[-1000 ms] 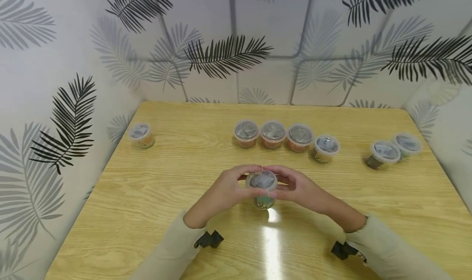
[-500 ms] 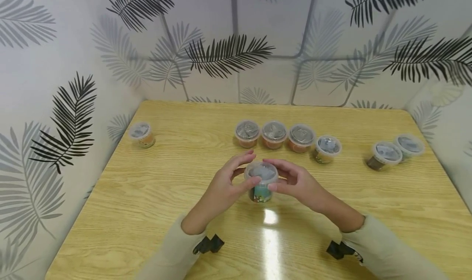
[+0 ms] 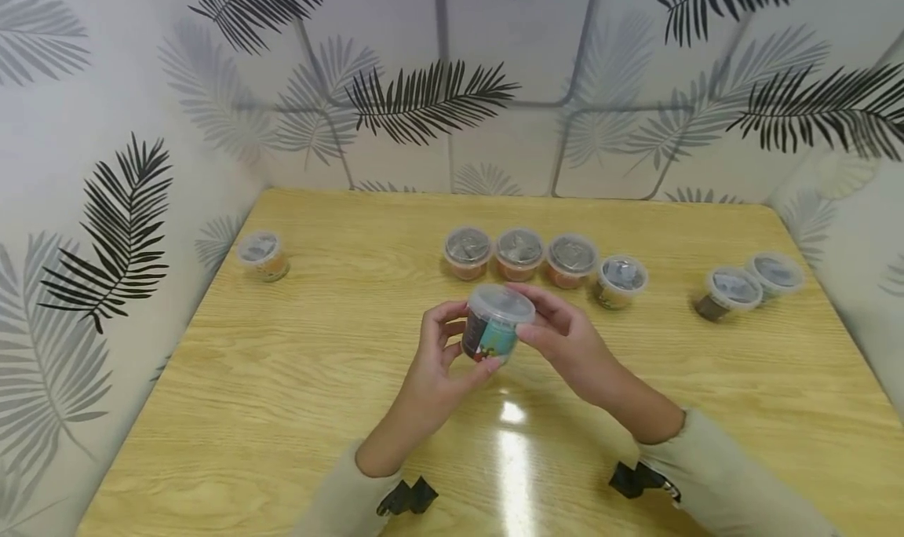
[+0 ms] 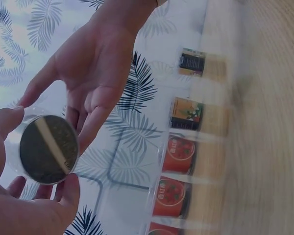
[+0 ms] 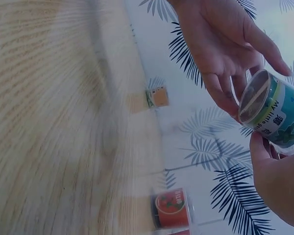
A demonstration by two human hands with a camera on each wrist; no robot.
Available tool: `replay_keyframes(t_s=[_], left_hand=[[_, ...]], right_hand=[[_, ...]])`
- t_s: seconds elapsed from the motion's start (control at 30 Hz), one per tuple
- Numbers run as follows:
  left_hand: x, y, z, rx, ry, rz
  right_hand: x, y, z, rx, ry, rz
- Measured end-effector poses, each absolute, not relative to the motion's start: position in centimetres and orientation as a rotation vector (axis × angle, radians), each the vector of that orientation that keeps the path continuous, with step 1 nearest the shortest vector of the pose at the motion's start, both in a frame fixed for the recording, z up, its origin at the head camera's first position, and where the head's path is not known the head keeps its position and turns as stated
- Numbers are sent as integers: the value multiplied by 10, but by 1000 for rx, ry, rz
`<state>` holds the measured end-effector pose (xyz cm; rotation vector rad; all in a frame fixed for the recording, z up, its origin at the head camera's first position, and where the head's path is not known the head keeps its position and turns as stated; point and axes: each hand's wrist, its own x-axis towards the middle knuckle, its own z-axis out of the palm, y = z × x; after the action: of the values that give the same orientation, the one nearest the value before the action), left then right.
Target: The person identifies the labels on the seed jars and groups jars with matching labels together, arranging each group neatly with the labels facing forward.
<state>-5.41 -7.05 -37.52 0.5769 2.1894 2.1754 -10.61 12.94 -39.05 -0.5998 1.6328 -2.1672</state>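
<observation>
A clear plastic tub (image 3: 494, 337) with a lid and a teal label is held between both hands, raised over the table. My left hand (image 3: 439, 376) grips it from the left and below, thumb along the lower front. With fingers behind and thumb near the rim, my right hand (image 3: 581, 352) holds its right side. In the left wrist view the tub's round base (image 4: 49, 147) shows dark contents and a pale strip. Printed lettering stands on the teal label (image 5: 281, 115) in the right wrist view.
Three red tubs (image 3: 519, 266) stand in a row at the back, with an orange-labelled tub (image 3: 620, 282) beside them. Two more lidded tubs (image 3: 730, 290) are close together at the right. Another tub (image 3: 264, 256) sits at the far left, near the patterned wall (image 3: 212, 129).
The tub has risen and tilted, so its label now shows more. My left hand has shifted lower around it, its thumb moving from the lid to the lower front.
</observation>
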Motion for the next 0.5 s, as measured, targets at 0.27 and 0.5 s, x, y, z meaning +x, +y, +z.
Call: replay_keyframes(t_s=[0.27, 0.5], left_hand=[[-60, -67, -402, 509, 2117, 2331], [-61, -73, -410, 553, 2127, 2403]], right_hand=[[-105, 124, -389, -519, 1454, -2257], [-109, 131, -388, -671, 1660, -2058]])
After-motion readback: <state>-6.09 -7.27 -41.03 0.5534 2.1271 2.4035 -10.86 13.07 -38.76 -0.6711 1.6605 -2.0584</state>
